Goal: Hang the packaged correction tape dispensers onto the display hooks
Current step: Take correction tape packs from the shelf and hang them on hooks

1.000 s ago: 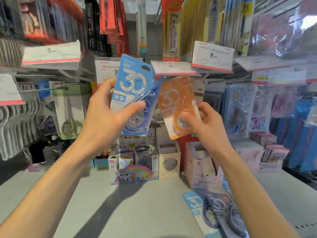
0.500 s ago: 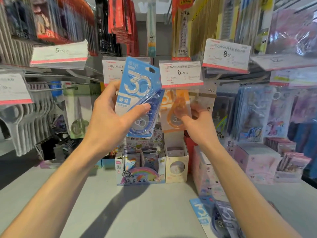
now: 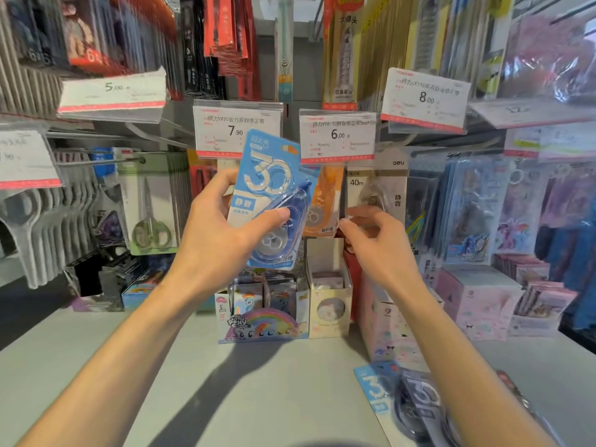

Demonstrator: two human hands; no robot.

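My left hand (image 3: 222,240) grips a blue packaged correction tape dispenser (image 3: 269,195) with a big "30" on it, thumb on the front, holding it up just below the 7.90 price tag (image 3: 237,130). An orange packaged dispenser (image 3: 322,201) hangs under the 6.00 price tag (image 3: 337,135), partly hidden behind the blue pack. My right hand (image 3: 374,237) is right beside the orange pack's lower right corner, fingers loosely curled and holding nothing. More blue packs (image 3: 409,404) lie on the grey shelf (image 3: 258,388) at the lower right, partly under my right forearm.
A grey "40m" tape pack (image 3: 377,191) hangs right of the orange one. Scissors (image 3: 150,208) hang at the left beside a bare hook (image 3: 106,162). Small boxed toys (image 3: 267,311) and pink boxes (image 3: 480,304) stand at the back of the shelf.
The orange pack went from my right hand onto the hook under the 6.00 tag, and my right hand let go of it. The blue pack stays held in my left hand.
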